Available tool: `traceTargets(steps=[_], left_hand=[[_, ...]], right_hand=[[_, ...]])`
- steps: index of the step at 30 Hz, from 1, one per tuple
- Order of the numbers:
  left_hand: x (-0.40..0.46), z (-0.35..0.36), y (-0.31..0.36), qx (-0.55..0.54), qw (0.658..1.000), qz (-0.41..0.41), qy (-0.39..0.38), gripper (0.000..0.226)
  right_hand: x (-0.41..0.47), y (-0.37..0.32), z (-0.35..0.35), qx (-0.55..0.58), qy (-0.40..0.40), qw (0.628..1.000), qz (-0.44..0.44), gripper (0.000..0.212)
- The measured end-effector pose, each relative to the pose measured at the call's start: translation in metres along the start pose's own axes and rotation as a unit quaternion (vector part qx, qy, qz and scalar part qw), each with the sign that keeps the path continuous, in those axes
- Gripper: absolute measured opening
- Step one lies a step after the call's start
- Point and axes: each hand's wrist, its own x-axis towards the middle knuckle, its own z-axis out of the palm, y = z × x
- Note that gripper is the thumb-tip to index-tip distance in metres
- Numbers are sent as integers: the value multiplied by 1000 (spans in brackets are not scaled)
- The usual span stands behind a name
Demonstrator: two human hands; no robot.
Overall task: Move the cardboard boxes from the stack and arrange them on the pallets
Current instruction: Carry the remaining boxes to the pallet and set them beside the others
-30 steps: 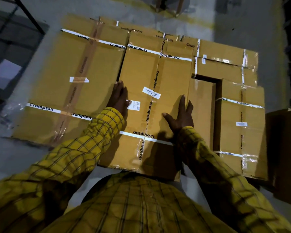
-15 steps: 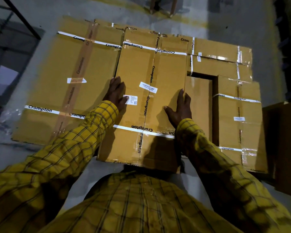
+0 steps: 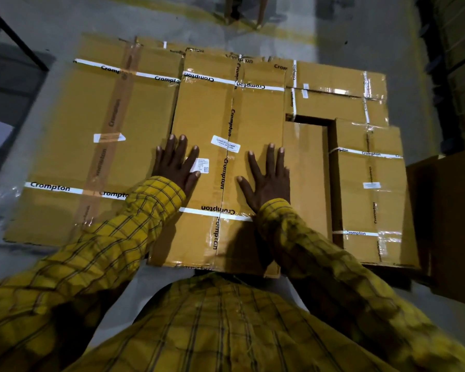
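Note:
A long brown cardboard box (image 3: pixel 226 114) with white Crompton tape lies flat in the middle of a layer of boxes. My left hand (image 3: pixel 176 163) rests palm down on its top near the left edge, fingers spread. My right hand (image 3: pixel 269 178) lies flat on the same top toward the right edge, fingers spread too. Neither hand grips anything. A wide box (image 3: pixel 91 146) sits tight against its left side. A narrow box (image 3: pixel 306 183) and a taped box (image 3: pixel 371 194) lie to the right, with two more boxes (image 3: pixel 333 92) behind them. The pallet below is hidden.
A dark gap (image 3: pixel 310 120) opens between the narrow box and the rear boxes. Grey concrete floor (image 3: pixel 279 28) with a yellow line surrounds the layer. A dark cardboard stack (image 3: pixel 451 226) stands at the right edge. A black metal frame (image 3: pixel 14 38) crosses the far left.
Both hands have turned from gripping the middle box's sides to lying flat on its top with fingers spread. The box has slid slightly forward against its neighbours.

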Motion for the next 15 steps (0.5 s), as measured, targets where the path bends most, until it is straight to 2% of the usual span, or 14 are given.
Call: traceTargets(steps=[4, 8, 12, 15], left_hand=[[5, 0, 0, -4, 1000, -3, -20, 66], [-1, 4, 5, 35, 999, -28, -8, 67], [-1, 1, 6, 20, 999, -48, -7, 68], [-5, 1, 5, 14, 999, -50, 1, 68]], right_hand=[[3, 4, 5, -7, 11, 1000, -4, 77], [0, 3, 6, -14, 10, 1000, -1, 77], [2, 4, 2, -11, -9, 1000, 10, 79], [-2, 7, 0, 3, -8, 1000, -16, 79]])
